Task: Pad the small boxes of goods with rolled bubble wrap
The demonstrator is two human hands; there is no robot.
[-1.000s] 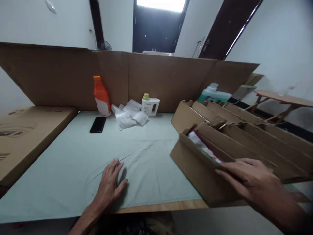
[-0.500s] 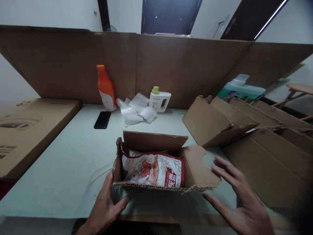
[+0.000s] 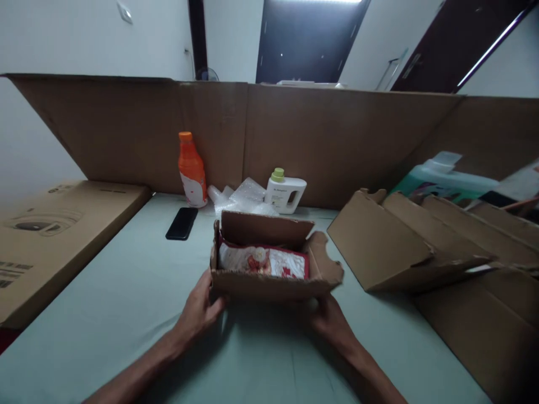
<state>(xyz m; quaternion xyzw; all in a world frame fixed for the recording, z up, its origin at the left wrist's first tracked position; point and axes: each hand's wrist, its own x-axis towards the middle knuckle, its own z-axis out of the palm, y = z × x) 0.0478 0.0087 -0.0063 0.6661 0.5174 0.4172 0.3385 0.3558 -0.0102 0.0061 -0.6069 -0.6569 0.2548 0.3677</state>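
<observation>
An open cardboard box (image 3: pixel 269 286) is over the middle of the table, with its right flap bent outward. Inside it lies a white and red printed food bag (image 3: pixel 242 258), partly hidden by the front wall. My left hand (image 3: pixel 200 306) grips the box's lower left corner, thumb at the front. At the lower right, my right hand (image 3: pixel 330 321) holds the box too, its fingers largely hidden beneath and behind it. Behind the box, bubble wrap (image 3: pixel 248 195) lies partly covered from view.
A black phone (image 3: pixel 182 223), an orange bottle (image 3: pixel 192 171) and a white jug with a green cap (image 3: pixel 286 192) stand or lie at the back. Cardboard boxes (image 3: pixel 381 241) crowd the right, near a teal liquid bottle (image 3: pixel 446 182). A flat carton (image 3: pixel 71 224) lies left.
My right hand has closed on the box's right side; it was apart before. The box has moved away from me toward the bubble wrap, with both hands on it. The view has tilted up.
</observation>
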